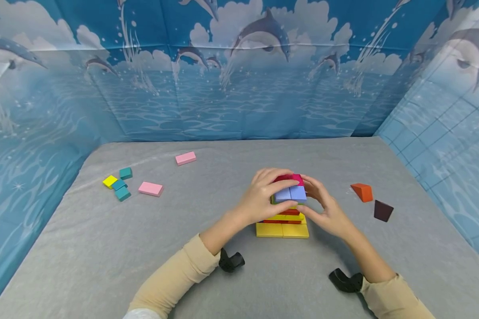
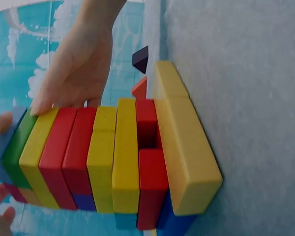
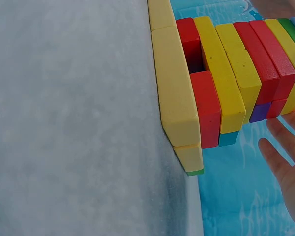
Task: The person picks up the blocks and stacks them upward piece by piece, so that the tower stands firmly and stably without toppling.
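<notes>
A tower of coloured wooden blocks stands on pale yellow base blocks [image 1: 282,230]. Red, yellow and green layers [image 2: 20,142] rise above the base, with light blue blocks [image 1: 298,194] and a magenta block [image 1: 298,178] near the top. From the left, my left hand [image 1: 259,195] reaches around the upper tower, fingers extended and touching it near the blue blocks. On the opposite side, my right hand [image 1: 330,216] rests its thumb against the tower's side. Its other fingers [image 3: 280,155] extend behind. Blocks partly hide the left fingertips.
Two pink blocks [image 1: 151,188] lie apart at the left. Farther left, several teal blocks [image 1: 123,193] sit around a yellow block [image 1: 109,181]. An orange wedge [image 1: 362,192] and a dark block [image 1: 383,211] lie right of the tower. Dolphin-print curtains [image 1: 239,110] border the grey table.
</notes>
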Demonstrator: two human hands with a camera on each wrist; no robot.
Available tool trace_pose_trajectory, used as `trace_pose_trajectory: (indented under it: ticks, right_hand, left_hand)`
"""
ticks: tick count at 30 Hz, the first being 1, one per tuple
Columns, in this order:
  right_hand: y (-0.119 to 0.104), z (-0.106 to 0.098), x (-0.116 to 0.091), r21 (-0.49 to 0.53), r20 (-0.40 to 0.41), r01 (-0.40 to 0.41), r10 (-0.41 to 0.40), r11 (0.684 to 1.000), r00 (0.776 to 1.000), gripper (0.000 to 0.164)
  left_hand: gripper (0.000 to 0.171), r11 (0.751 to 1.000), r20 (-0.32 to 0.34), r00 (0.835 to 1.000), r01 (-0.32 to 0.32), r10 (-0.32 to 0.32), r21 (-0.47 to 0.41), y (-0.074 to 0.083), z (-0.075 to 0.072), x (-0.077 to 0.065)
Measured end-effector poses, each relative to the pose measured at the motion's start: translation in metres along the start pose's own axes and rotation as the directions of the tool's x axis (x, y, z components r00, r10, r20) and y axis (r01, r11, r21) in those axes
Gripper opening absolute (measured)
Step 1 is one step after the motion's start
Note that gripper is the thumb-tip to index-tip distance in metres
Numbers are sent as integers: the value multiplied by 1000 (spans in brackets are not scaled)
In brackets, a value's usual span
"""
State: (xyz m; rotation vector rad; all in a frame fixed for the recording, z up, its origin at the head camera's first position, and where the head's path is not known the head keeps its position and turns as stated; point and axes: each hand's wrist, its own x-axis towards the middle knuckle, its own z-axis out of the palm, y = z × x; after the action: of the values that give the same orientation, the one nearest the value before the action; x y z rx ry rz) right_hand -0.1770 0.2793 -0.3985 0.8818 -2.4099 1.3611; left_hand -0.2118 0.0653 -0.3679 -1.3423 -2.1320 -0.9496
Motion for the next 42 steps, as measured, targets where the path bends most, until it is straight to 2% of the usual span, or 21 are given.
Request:
trace_pose_trajectory:
  ticks: [3, 5, 8, 10, 14, 19, 21, 24, 27, 30, 32, 35, 37, 42]
  right_hand:
    - [1, 0, 0, -15, 7, -17, 17, 1000, 1000, 82]
    - [2, 0, -1, -18, 13, -18, 18, 1000, 1000, 83]
    - [1, -1, 0, -20, 14, -18, 18, 1000, 1000, 84]
    - [-3, -1, 1, -14, 5, -8, 8, 1000, 1000, 84]
    - [-22, -1, 5, 1, -20, 25, -25, 1000, 999, 76]
    - [-40, -1, 9, 1, -47, 35, -35, 999, 998, 63]
    - [-41, -1, 9, 0, -53, 38, -38, 999, 998, 61]
    - [-25, 0, 6, 11, -59, 47, -46, 999, 997, 63]
    - [-11, 1, 3, 19, -63, 38, -37, 999, 997, 67]
    - [-9, 1, 2, 15, -66, 21, -20, 1000, 998, 70]
    - [-10, 1, 2, 11, -67, 15, -14, 1000, 998, 70]
    - [-9, 1, 2, 13, -68, 11, -10, 1000, 998, 70]
    - [-9, 1, 2, 14, -67, 8, -7, 1000, 998, 71]
    - [-8, 1, 1, 4, -64, -1, 2, 1000, 998, 70]
  left_hand:
    - [49, 983, 37, 995, 92, -88, -159, -4, -3, -3]
    - [50, 954, 73, 987, 156, -142, -257, -7, -5, -6]
    - [51, 912, 124, 972, 232, -201, -338, -10, -6, -9]
    - [51, 899, 146, 963, 265, -227, -348, -12, -6, -11]
    - [51, 890, 169, 952, 299, -254, -343, -14, -7, -11]
    - [52, 883, 180, 949, 307, -258, -355, -15, -7, -10]
    - [52, 880, 183, 949, 309, -258, -362, -16, -8, -10]
    - [57, 874, 176, 950, 308, -259, -376, -18, -10, -13]
    - [60, 866, 158, 951, 308, -266, -395, -24, -19, -21]
    - [60, 877, 109, 952, 306, -286, -371, -40, -35, -37]
    - [60, 887, 68, 946, 322, -318, -329, -53, -50, -51]
    - [57, 895, -1, 922, 376, -387, -240, -74, -76, -78]
    - [55, 884, -39, 894, 433, -446, -178, -87, -94, -97]
    - [50, 813, -142, 803, 583, -579, -22, -111, -139, -150]
